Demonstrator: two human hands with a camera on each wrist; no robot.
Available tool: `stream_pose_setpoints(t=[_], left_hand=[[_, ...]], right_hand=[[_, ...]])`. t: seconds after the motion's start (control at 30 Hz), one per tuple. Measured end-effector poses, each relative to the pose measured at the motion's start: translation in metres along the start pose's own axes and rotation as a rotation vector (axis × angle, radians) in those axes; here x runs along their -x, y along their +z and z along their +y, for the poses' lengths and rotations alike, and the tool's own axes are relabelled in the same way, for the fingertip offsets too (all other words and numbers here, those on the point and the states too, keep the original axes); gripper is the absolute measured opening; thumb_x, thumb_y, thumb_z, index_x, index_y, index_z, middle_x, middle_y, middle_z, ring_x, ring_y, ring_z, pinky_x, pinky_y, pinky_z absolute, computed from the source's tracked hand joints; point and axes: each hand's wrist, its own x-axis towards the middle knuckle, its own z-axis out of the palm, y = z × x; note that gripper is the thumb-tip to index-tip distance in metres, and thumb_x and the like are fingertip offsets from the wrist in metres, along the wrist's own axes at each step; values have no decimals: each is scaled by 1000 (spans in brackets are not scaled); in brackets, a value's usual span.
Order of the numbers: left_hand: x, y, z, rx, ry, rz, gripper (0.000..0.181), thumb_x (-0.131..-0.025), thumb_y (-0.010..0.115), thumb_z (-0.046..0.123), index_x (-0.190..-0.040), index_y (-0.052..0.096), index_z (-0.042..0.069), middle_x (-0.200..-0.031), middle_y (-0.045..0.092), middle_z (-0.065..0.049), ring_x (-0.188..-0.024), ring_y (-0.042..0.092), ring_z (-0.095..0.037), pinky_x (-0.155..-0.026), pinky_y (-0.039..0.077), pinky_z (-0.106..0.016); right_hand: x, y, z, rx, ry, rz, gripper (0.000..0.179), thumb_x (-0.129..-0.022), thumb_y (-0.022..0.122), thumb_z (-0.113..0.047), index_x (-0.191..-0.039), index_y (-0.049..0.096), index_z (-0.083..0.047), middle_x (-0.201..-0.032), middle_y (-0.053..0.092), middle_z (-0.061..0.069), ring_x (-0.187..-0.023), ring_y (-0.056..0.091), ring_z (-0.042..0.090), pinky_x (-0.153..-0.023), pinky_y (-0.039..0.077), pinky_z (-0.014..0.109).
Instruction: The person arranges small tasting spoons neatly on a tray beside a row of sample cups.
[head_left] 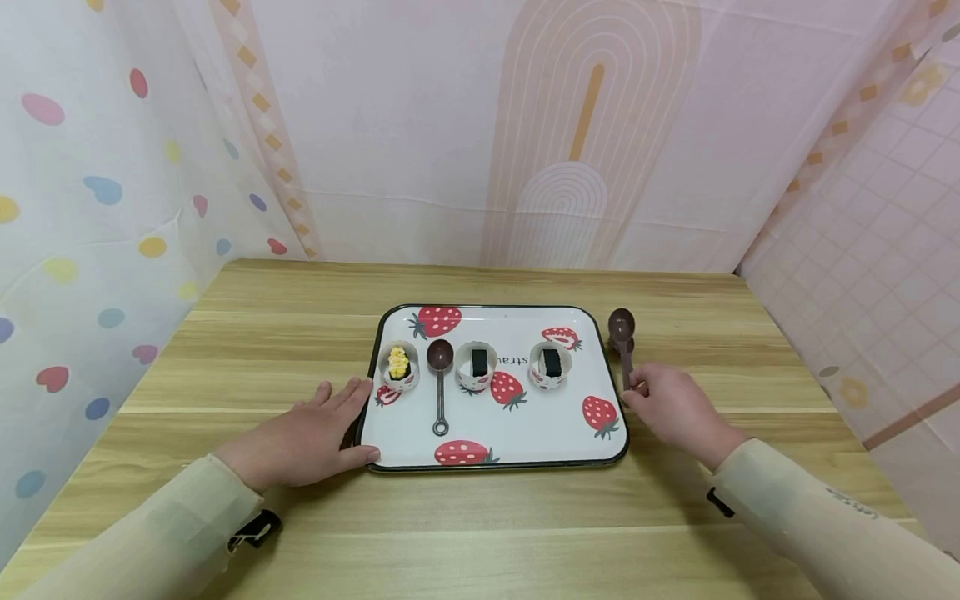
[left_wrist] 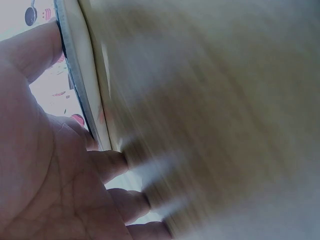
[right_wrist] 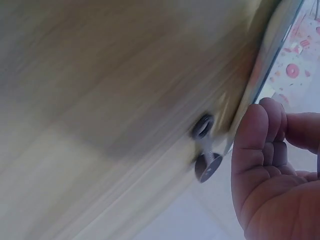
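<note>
My right hand (head_left: 671, 408) pinches the handle end of a brown measuring spoon (head_left: 622, 323) just right of the tray. A second brown spoon (right_wrist: 207, 167) with a ring-ended handle lies on the table beneath it; in the right wrist view, my fingers hide the held one. My left hand (head_left: 307, 437) rests at the left edge of the white strawberry tray (head_left: 540, 437), its fingers spread and fairly straight. On the tray lies another brown spoon (head_left: 440, 356), between a paper cup with a yellow-topped sushi piece (head_left: 399, 364) and a cup with a black-wrapped piece (head_left: 479, 362).
A third paper cup with a black-wrapped piece (head_left: 551, 362) stands right of the tray's middle. The tray has a raised dark rim. Behind the wooden table (head_left: 495, 533) hang patterned curtains (head_left: 405, 125), with others at both sides.
</note>
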Motion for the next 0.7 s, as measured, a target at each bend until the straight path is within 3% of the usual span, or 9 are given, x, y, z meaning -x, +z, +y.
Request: stream_pose_setpoints(t=[0.27, 0.7], left_hand=[[1, 0, 0, 5, 2, 5, 107, -97, 60, 68, -166, 21, -4, -169, 27, -31, -147, 24, -70, -110, 33, -81], [1, 0, 0, 3, 4, 9, 106, -97, 61, 68, -166, 21, -3, -169, 28, -31, -147, 24, -70, -109, 34, -81]], right_hand=[[-1, 7, -14, -57, 42, -44, 17, -101, 65, -12, -112, 70, 0, -79, 68, 5, -59, 52, 15, -50, 43, 27], [0, 15, -27, -108, 35, -60, 13, -102, 65, -11, -110, 70, -2, -78, 67, 5, -60, 52, 15, -49, 43, 27]])
